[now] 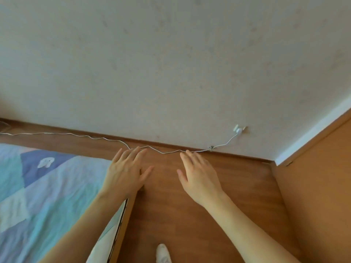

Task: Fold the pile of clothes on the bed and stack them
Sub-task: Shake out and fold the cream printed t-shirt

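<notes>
My left hand (126,171) is stretched out in front of me, palm down, fingers apart, holding nothing. Beside it my right hand (199,175) is held the same way, spread and empty, above the wooden floor (190,205). The bed (38,196) fills the lower left, covered by a patchwork quilt in blue, teal and white squares. Its wooden frame edge (125,224) runs under my left forearm. No pile of clothes is in view.
A pale wall (171,63) stands ahead. A thin white cable (76,135) runs along the floor to a charger (239,128) plugged low in the wall. A brown door or panel (322,186) rises at the right. A white slipper (163,253) shows at the bottom.
</notes>
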